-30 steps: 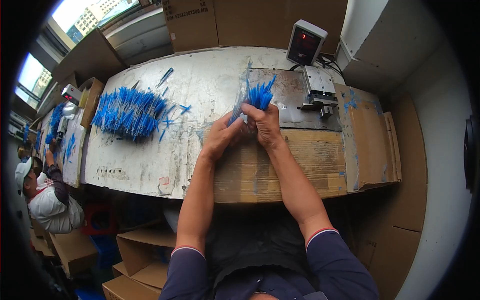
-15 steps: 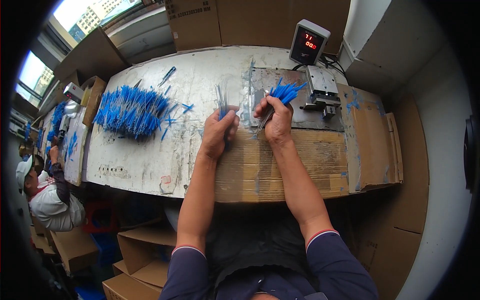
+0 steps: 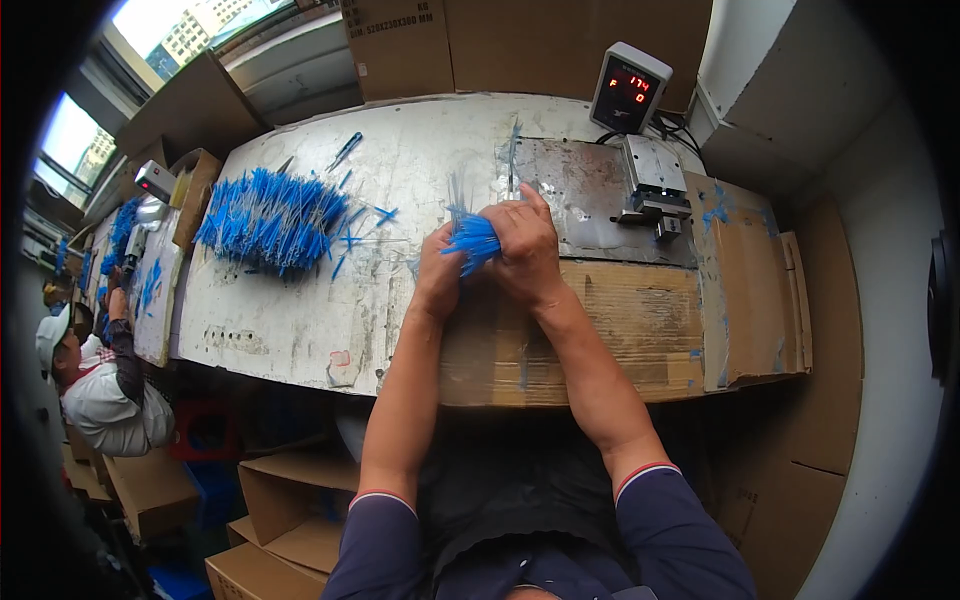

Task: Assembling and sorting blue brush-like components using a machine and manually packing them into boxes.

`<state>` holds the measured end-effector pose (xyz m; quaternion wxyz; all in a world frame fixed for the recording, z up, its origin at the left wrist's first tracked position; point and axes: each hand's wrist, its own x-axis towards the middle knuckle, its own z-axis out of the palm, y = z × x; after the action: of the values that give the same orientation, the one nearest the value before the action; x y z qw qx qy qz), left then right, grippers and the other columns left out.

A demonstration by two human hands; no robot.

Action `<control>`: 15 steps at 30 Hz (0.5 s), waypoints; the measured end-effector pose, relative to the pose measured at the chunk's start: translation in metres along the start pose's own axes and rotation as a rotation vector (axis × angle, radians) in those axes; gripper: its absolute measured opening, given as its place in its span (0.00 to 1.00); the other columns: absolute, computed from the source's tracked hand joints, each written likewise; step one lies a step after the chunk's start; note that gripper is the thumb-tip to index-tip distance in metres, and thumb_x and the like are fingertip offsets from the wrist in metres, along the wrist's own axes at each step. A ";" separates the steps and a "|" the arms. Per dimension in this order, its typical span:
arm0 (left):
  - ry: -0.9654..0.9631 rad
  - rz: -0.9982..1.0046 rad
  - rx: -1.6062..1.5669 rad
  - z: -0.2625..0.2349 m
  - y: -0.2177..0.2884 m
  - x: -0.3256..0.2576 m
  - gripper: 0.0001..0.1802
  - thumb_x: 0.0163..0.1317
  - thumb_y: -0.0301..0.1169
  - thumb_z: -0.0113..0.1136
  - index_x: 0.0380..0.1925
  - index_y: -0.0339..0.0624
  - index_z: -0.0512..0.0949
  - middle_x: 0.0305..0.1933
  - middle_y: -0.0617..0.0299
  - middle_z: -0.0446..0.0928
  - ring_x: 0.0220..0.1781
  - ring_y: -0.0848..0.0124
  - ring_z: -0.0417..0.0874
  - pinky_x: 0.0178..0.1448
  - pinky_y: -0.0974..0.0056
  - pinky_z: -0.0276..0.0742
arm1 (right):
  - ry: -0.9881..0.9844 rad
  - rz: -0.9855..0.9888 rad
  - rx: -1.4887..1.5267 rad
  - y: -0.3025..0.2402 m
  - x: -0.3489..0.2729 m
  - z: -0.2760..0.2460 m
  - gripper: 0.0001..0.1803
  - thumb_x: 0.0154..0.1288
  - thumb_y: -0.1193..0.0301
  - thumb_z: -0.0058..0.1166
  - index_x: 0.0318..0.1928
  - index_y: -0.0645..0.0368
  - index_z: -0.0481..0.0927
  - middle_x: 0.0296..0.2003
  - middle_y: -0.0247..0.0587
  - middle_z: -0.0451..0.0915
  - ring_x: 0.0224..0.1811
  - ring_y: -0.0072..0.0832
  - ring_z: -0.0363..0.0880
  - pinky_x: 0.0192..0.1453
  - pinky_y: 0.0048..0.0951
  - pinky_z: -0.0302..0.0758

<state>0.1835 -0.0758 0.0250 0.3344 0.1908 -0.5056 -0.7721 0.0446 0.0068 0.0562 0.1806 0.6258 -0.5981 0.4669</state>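
"Bundle of blue-ended strands [image 3: 472, 243], held between the left hand [image 3: 437, 270] and the right hand [image 3: 527, 243] above a cardboard sheet [image 3: 615, 325] on a workbench [image 3: 280, 345]: how much is gathered, how much is left?"

"One bundle is in the grip. A far larger pile [image 3: 270, 215] lies to the left, loose pieces [image 3: 386, 214] scattered beside it, so most appears left."

"And the grip itself?"

"The right hand is clamped around the bundle, blue ends pointing left. The left hand curls against it, pale strands rising above; whether its fingers close on them, I cannot tell."

"The metal fixture [image 3: 655, 172]?"

"Well apart from both hands, in front of a lit display box [image 3: 630, 88]."

"What escapes the lens?"

"The bundle's other end, buried in the right palm, and most left fingers. Pale strands blur against the bench. At far left, what the co-worker [image 3: 115, 405] handles is too small to read."
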 end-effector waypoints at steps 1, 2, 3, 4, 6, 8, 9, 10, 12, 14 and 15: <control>0.045 -0.037 0.043 0.001 0.001 0.001 0.09 0.71 0.30 0.60 0.46 0.38 0.83 0.36 0.69 0.83 0.31 0.84 0.78 0.35 0.77 0.74 | -0.167 0.067 0.039 0.001 -0.002 -0.002 0.21 0.53 0.81 0.60 0.50 0.58 0.81 0.38 0.47 0.86 0.46 0.47 0.85 0.59 0.49 0.77; 0.091 -0.074 0.086 0.001 0.002 0.001 0.09 0.71 0.30 0.59 0.46 0.39 0.82 0.35 0.69 0.82 0.29 0.84 0.78 0.32 0.76 0.73 | -0.167 0.067 0.043 0.001 -0.005 -0.004 0.21 0.53 0.81 0.60 0.50 0.58 0.81 0.38 0.47 0.86 0.46 0.47 0.85 0.59 0.49 0.77; 0.094 -0.072 0.087 -0.001 -0.001 0.003 0.09 0.71 0.30 0.59 0.46 0.39 0.82 0.35 0.69 0.82 0.29 0.84 0.78 0.32 0.76 0.73 | -0.256 0.188 0.059 -0.001 -0.004 -0.010 0.20 0.55 0.81 0.59 0.50 0.57 0.82 0.39 0.47 0.86 0.47 0.48 0.85 0.56 0.47 0.79; 0.117 -0.086 0.125 -0.004 -0.004 0.004 0.10 0.73 0.33 0.59 0.46 0.40 0.81 0.32 0.69 0.80 0.25 0.83 0.74 0.27 0.75 0.68 | -0.346 0.308 0.076 -0.003 -0.003 -0.013 0.19 0.56 0.80 0.59 0.50 0.56 0.83 0.39 0.47 0.87 0.47 0.48 0.85 0.53 0.45 0.80; 0.134 -0.101 0.160 -0.001 -0.003 0.005 0.10 0.75 0.36 0.60 0.46 0.41 0.80 0.28 0.68 0.78 0.21 0.81 0.71 0.22 0.74 0.63 | -0.285 0.362 0.164 0.004 -0.008 -0.008 0.17 0.60 0.80 0.60 0.50 0.55 0.84 0.39 0.48 0.86 0.45 0.47 0.86 0.51 0.42 0.81; 0.230 -0.074 0.138 0.011 0.005 0.007 0.14 0.79 0.38 0.57 0.51 0.38 0.81 0.28 0.67 0.78 0.20 0.82 0.70 0.21 0.76 0.61 | -0.221 0.420 0.242 0.016 -0.013 -0.010 0.14 0.63 0.79 0.60 0.49 0.54 0.85 0.38 0.49 0.86 0.43 0.46 0.86 0.49 0.39 0.81; 0.234 -0.072 0.140 0.007 0.007 0.006 0.14 0.79 0.38 0.57 0.51 0.38 0.81 0.28 0.67 0.78 0.20 0.82 0.70 0.21 0.76 0.61 | -0.256 0.544 0.362 0.016 -0.010 -0.013 0.12 0.65 0.77 0.62 0.49 0.56 0.85 0.37 0.46 0.86 0.41 0.41 0.86 0.48 0.36 0.81; 0.198 -0.075 0.113 0.001 0.009 0.005 0.16 0.79 0.39 0.57 0.53 0.37 0.80 0.28 0.68 0.78 0.20 0.83 0.69 0.21 0.76 0.60 | -0.290 0.669 0.481 0.016 -0.008 -0.015 0.10 0.67 0.76 0.63 0.48 0.58 0.86 0.36 0.44 0.86 0.38 0.36 0.86 0.48 0.34 0.80; 0.109 -0.113 0.087 -0.001 0.012 0.002 0.19 0.80 0.40 0.55 0.56 0.35 0.80 0.28 0.68 0.78 0.19 0.85 0.66 0.21 0.77 0.57 | -0.198 0.797 0.665 0.018 -0.011 -0.013 0.10 0.67 0.76 0.65 0.49 0.59 0.86 0.36 0.40 0.86 0.39 0.32 0.85 0.48 0.31 0.79; 0.037 -0.143 0.093 0.003 0.013 0.001 0.20 0.80 0.41 0.54 0.56 0.35 0.80 0.28 0.69 0.78 0.18 0.85 0.65 0.21 0.77 0.56 | 0.036 0.949 0.949 0.022 -0.015 -0.011 0.12 0.65 0.77 0.69 0.47 0.64 0.85 0.35 0.32 0.84 0.32 0.20 0.81 0.36 0.24 0.77; -0.024 -0.174 0.102 0.004 0.014 0.000 0.20 0.81 0.42 0.53 0.56 0.35 0.80 0.27 0.69 0.78 0.18 0.86 0.64 0.21 0.77 0.55 | 0.039 0.952 0.943 0.021 -0.014 -0.012 0.12 0.65 0.77 0.69 0.47 0.64 0.85 0.35 0.32 0.84 0.32 0.20 0.81 0.36 0.24 0.77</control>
<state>0.1849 -0.0769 0.0391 0.2500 0.2415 -0.5296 -0.7737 0.0236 0.0195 0.0439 -0.3272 0.2969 -0.5375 0.7182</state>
